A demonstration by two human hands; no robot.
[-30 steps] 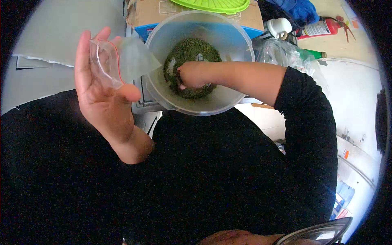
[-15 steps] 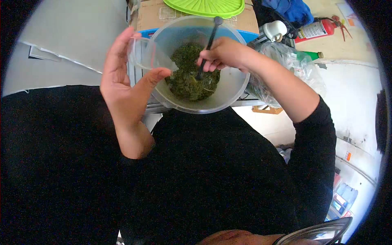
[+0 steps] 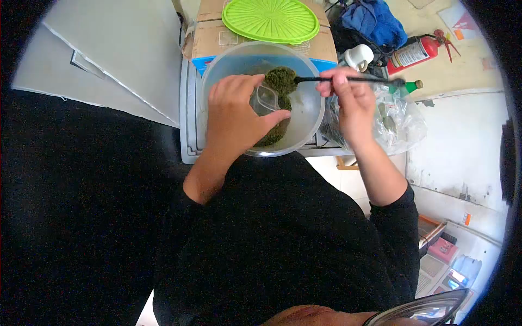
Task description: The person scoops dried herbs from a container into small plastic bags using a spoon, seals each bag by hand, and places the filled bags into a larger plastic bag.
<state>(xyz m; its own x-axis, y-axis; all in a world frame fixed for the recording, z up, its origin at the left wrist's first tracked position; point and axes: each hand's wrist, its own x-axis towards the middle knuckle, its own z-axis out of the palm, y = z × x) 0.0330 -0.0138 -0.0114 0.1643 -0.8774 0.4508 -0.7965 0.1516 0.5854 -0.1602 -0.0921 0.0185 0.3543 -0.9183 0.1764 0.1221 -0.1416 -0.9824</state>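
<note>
A large translucent plastic bowl holds chopped dark green herbs. Over it, my left hand grips a small clear plastic cup, thumb and fingers around its sides. My right hand is closed on the handle of a black spoon, held nearly level. A heaped load of the green herbs sits on the spoon's head, just beside the cup's mouth. My left fingers and palm hide part of the cup and of the bowl.
A green ribbed lid lies on a cardboard box behind the bowl. To the right are a clear plastic bag, a white mug, a green bottle, a blue cloth and a red fire extinguisher.
The spoon has risen from the herbs with a heaped load, turning from upright to level as my right hand moved right. My left hand brought the cup rightward and down over the bowl.
</note>
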